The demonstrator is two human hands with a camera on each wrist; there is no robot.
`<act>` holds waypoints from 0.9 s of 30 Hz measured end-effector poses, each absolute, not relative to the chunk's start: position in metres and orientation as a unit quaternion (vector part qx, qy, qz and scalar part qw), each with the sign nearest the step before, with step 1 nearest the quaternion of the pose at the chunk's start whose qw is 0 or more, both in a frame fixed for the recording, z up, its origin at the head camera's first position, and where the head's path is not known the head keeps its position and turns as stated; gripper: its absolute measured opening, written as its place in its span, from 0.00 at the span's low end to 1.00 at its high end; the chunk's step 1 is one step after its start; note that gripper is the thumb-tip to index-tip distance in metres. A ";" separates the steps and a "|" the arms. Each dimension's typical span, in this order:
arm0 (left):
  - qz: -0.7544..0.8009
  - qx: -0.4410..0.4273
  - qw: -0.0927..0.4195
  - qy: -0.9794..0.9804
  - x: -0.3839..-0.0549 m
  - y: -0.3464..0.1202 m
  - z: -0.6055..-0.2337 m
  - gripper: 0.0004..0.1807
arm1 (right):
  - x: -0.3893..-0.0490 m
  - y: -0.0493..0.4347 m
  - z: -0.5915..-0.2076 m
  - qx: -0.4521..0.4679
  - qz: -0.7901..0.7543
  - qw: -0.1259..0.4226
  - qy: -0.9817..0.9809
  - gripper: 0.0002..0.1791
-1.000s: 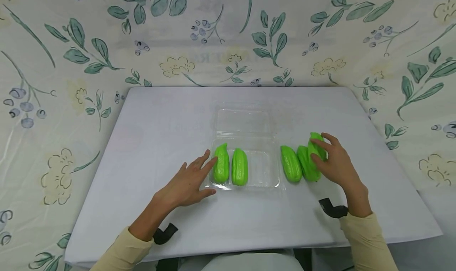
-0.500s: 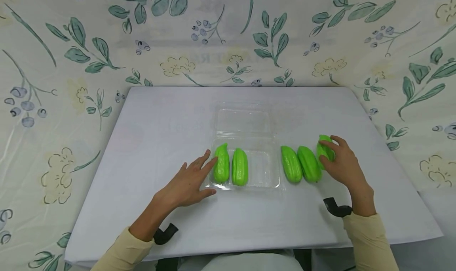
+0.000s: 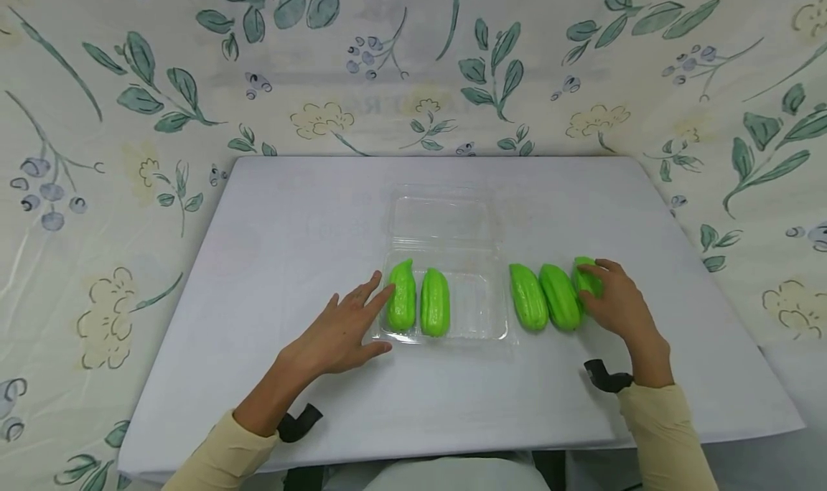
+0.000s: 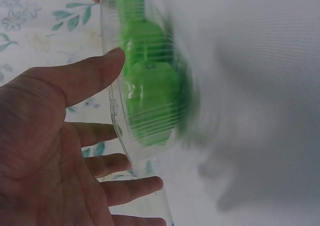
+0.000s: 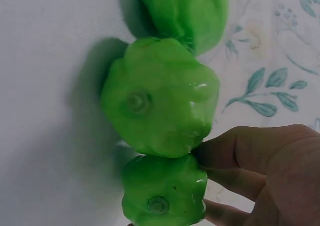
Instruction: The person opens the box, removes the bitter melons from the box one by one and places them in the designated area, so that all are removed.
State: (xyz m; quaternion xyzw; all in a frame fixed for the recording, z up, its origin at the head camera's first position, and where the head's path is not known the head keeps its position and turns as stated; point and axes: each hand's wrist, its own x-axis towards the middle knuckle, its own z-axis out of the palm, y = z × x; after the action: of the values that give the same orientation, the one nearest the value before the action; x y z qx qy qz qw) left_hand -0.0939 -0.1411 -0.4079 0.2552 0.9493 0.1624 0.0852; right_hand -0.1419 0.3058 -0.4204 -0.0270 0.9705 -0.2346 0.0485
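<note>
My right hand (image 3: 618, 303) holds a bright green, ribbed, gourd-like vegetable (image 3: 585, 281) at the right end of a row of three, partly hidden by the fingers. In the right wrist view, its stem end (image 5: 165, 191) shows against the neighbouring gourd (image 5: 160, 99), with thumb and fingers along its side. My left hand (image 3: 339, 331) lies spread at the left side of a clear plastic clamshell box (image 3: 478, 304). In the left wrist view, its thumb and fingers are straight along the box's rim (image 4: 116, 116). Two green gourds (image 3: 436, 303) lie side by side in the box's left half.
The box's clear lid (image 3: 442, 218) lies folded back behind it. Two more gourds (image 3: 528, 297) lean side by side on the white-covered table (image 3: 291, 225), right of the box. A floral curtain (image 3: 413, 67) hangs around the back and sides.
My right hand first moved right with the gourd, from over the middle one, then came back slightly left and nearer, bringing it beside its neighbour. The left hand stayed still.
</note>
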 end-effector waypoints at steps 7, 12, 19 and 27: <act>0.160 0.257 0.085 0.949 -0.094 -0.141 -0.407 0.49 | -0.141 0.307 -0.428 -0.039 -0.239 0.037 0.969 0.25; 0.160 0.255 0.083 0.950 -0.094 -0.141 -0.407 0.49 | -0.141 0.307 -0.428 -0.040 -0.241 0.029 0.969 0.25; 0.164 0.253 0.084 0.950 -0.094 -0.140 -0.406 0.49 | -0.139 0.305 -0.424 -0.027 -0.230 0.006 0.973 0.24; 0.162 0.256 0.081 0.949 -0.094 -0.141 -0.408 0.48 | -0.139 0.304 -0.419 -0.019 -0.230 -0.011 0.973 0.24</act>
State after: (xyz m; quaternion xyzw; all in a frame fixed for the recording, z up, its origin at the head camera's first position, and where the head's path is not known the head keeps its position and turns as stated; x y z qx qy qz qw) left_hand -0.0938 -0.1406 -0.4078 0.2564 0.9494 0.1621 0.0812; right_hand -0.1385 0.3038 -0.4187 -0.0194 0.9730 -0.2297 -0.0105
